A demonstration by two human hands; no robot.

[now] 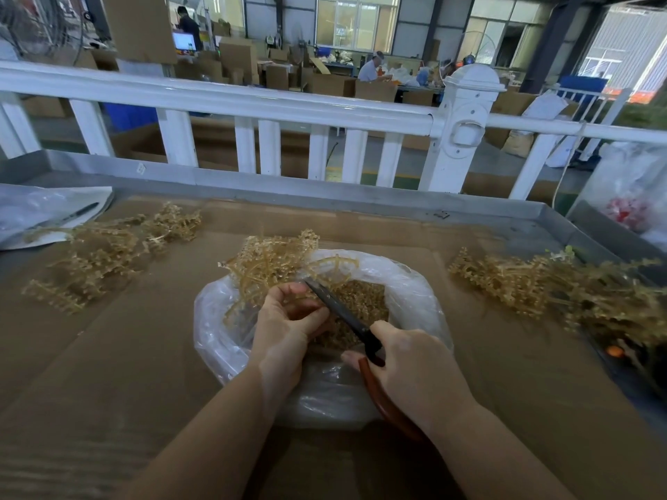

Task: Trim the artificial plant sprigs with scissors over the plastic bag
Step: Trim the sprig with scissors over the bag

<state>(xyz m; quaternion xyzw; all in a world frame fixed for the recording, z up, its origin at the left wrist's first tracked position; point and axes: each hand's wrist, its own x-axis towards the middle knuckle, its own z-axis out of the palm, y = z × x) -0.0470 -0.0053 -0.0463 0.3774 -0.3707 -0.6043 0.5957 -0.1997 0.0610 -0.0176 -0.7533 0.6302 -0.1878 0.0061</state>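
Gripping a tan sprig (267, 261) over the plastic bag (408, 283), the left hand (288, 319) is curling while the right hand (411, 362) is clasping red-handled scissors (339, 308), blades touching the translucent stems.

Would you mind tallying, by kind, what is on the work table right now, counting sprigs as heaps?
Sprig heaps: 3, left, right, and one held by the left hand
Plastic bag of trimmings: 1
Scissors, in the right hand: 1
Pen: 1
Total: 6
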